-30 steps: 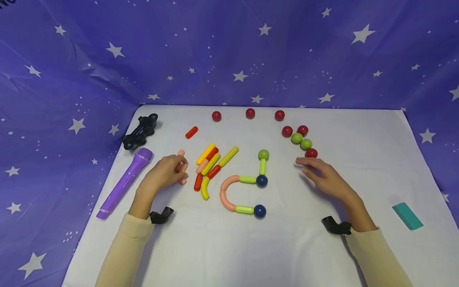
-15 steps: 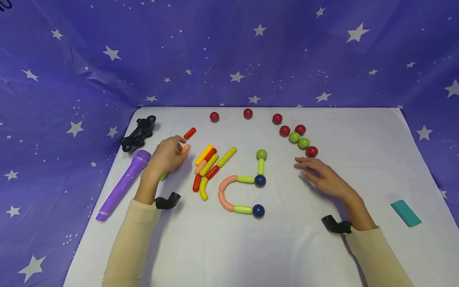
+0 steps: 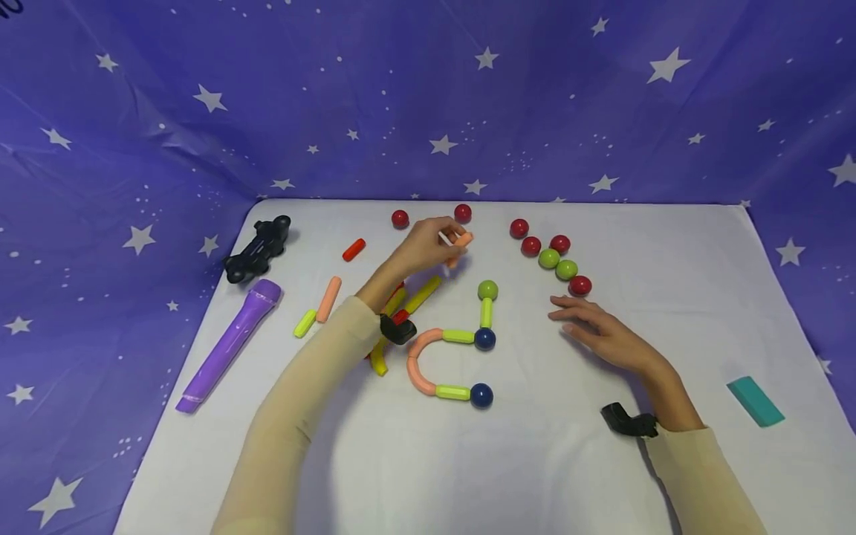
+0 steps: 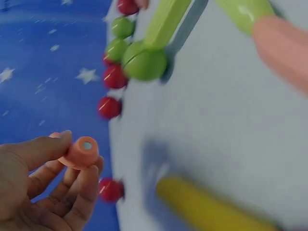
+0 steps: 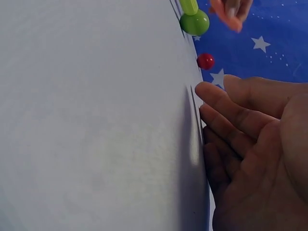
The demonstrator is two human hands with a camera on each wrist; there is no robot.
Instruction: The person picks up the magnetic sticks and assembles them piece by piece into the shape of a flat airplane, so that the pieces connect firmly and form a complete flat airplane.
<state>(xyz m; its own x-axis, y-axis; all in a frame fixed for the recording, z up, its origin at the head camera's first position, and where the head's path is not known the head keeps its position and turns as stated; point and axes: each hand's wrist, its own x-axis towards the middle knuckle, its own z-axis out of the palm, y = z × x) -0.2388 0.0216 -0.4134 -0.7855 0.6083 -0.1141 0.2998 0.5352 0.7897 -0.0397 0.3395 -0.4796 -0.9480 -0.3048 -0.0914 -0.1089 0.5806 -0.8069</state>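
Note:
My left hand point(image 3: 428, 245) pinches a peach magnetic rod point(image 3: 460, 248) between thumb and fingers, above the table near the back red balls. A round metal tip shows on the end of that rod point(image 4: 86, 145) in the left wrist view. Below and to its right lies a joined shape: a curved peach section point(image 3: 416, 360), green sticks point(image 3: 458, 336), navy balls point(image 3: 481, 395) and a green ball point(image 3: 488, 290) on top. My right hand point(image 3: 605, 334), fingers extended and holding nothing, hovers just in front of a red ball point(image 3: 579, 285).
Yellow and red sticks point(image 3: 423, 295) lie partly hidden under my left forearm. Left of them are a peach stick point(image 3: 328, 299), a short green stick point(image 3: 305, 323), a purple microphone-shaped tube point(image 3: 230, 345) and a black controller-like object point(image 3: 259, 249). A teal block point(image 3: 756, 401) lies far right.
My left hand has lifted away from the left side and swung right toward the back with the peach rod, uncovering a peach stick and a green stick. My right hand stays nearly still.

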